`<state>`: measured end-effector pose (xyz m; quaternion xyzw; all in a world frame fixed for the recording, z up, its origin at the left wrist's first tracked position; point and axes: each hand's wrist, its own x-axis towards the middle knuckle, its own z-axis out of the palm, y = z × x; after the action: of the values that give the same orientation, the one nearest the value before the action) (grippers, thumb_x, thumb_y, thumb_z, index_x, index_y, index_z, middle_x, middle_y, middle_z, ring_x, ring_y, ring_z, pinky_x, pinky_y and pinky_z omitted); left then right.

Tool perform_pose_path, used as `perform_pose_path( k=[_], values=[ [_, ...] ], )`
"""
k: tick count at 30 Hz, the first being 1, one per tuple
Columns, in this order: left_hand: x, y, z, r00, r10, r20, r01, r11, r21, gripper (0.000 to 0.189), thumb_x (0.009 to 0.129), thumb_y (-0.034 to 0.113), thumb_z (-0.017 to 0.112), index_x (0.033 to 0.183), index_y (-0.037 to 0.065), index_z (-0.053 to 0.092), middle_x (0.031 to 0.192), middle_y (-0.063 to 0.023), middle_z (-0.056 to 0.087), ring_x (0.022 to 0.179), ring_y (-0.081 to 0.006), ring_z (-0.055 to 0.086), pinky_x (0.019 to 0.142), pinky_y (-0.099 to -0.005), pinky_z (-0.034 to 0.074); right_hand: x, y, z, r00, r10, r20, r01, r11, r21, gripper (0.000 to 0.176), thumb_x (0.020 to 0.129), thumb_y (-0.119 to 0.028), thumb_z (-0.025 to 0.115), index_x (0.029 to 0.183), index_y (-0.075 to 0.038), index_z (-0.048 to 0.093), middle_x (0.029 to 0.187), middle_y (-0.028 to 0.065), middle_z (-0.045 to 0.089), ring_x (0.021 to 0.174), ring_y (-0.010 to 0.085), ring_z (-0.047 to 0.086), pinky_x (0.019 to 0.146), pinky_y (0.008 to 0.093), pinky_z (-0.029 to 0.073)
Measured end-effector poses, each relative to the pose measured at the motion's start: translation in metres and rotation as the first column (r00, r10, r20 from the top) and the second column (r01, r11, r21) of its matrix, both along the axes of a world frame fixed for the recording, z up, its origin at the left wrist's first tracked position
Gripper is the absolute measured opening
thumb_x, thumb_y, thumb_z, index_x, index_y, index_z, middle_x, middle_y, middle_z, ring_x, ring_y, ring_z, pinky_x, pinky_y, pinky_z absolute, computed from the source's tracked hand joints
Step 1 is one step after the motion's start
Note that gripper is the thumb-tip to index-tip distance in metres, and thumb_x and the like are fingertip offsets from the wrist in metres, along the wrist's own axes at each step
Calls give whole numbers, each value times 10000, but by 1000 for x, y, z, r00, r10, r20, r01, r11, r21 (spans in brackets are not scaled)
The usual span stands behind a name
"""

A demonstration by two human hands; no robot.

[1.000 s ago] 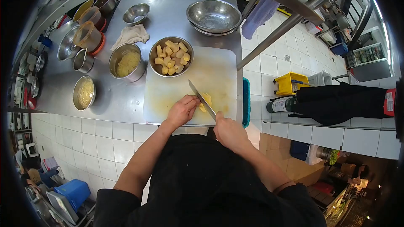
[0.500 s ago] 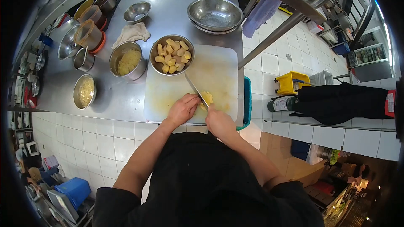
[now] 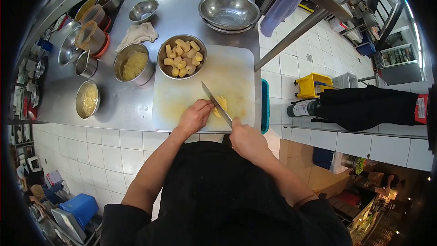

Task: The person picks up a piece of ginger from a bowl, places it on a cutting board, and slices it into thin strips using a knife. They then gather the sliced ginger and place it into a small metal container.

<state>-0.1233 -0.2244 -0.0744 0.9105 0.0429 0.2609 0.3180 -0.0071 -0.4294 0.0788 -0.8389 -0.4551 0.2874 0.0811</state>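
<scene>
On the white cutting board (image 3: 230, 70), my right hand (image 3: 249, 142) grips the handle of a kitchen knife (image 3: 215, 101). Its long blade slants up and left, away from me. My left hand (image 3: 195, 115) lies left of the blade, fingers bent and pressed onto food at the knife's edge, mostly hidden under the fingertips. Thin yellow slices, apparently potato (image 3: 221, 105), lie right against the blade. Just beyond the hands, a steel bowl (image 3: 160, 67) holds several peeled yellow potato chunks (image 3: 183, 57).
Left of the board stand a steel pot (image 3: 148, 74) of pale shreds and a small bowl (image 3: 81, 109) of chopped food. A cloth (image 3: 136, 35) lies behind the pot. Stacked steel bowls (image 3: 229, 11) sit at the back right, near a metal post (image 3: 296, 41).
My right hand has drawn the knife back toward me and slightly right. My left hand stays at the blade. The whole view has shifted slightly.
</scene>
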Motion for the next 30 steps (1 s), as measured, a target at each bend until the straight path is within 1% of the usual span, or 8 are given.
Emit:
perform_pose_path(
  k=[3,6,8,15,17,20,26,30],
  values=[
    [0,1,2,1000,-6,-2,6,1000,-6,246,940,-14,760,1184,16,760,1217,-114,764,1088,-307,739,919,-415,639,-4,-4,0,1000,-12,-21,12,1000,13,203,1013,-70,585,1163,65,576,854,314,772,819,514,786,756,631,618],
    [0,2,0,1000,-13,-15,13,1000,1,243,934,-15,762,1176,10,764,1208,-113,768,1097,-305,740,920,-415,640,-6,18,-65,999,-31,42,29,999,43,198,1013,-66,590,1158,65,564,851,318,769,815,512,788,751,634,618],
    [1,1,3,1000,-14,-19,14,1000,0,246,930,-16,762,1175,8,764,1202,-114,769,1100,-307,741,923,-417,640,-2,29,-70,999,-40,27,37,995,89,234,1016,-85,612,1165,85,554,828,319,756,810,532,771,746,641,606],
    [0,1,0,1000,-2,-9,2,1000,-17,229,936,-12,767,1165,8,763,1205,-124,773,1095,-326,743,922,-426,643,-2,6,-16,1000,-11,-26,13,998,63,222,1016,-87,581,1171,72,569,862,330,766,825,526,782,768,639,621],
    [1,2,0,1000,2,2,-2,1000,-14,230,938,-9,770,1167,11,767,1210,-125,773,1098,-325,745,917,-424,646,0,17,-66,999,-29,-21,31,993,111,237,1027,-101,601,1159,91,561,847,337,756,817,538,770,761,641,613],
    [-2,3,0,1000,2,5,-2,1000,-19,240,938,-3,775,1177,20,773,1219,-127,773,1107,-327,749,912,-422,650,1,37,-81,997,-77,-22,79,986,150,251,1038,-114,616,1136,108,553,834,347,746,811,549,760,756,642,605],
    [-4,-1,-8,1000,12,-16,-12,1000,-5,263,935,3,781,1197,33,781,1230,-122,773,1114,-327,754,914,-417,657,3,35,-73,996,-84,-22,86,989,118,232,1041,-115,608,1120,95,551,834,349,744,817,546,762,758,640,601],
    [-4,0,-1,1000,16,-23,-16,1000,4,266,936,0,777,1201,19,778,1228,-115,776,1100,-318,754,908,-415,656,0,15,-25,999,-36,-27,38,996,86,228,1043,-115,613,1124,89,551,821,333,744,810,536,761,747,641,594]
  ],
)
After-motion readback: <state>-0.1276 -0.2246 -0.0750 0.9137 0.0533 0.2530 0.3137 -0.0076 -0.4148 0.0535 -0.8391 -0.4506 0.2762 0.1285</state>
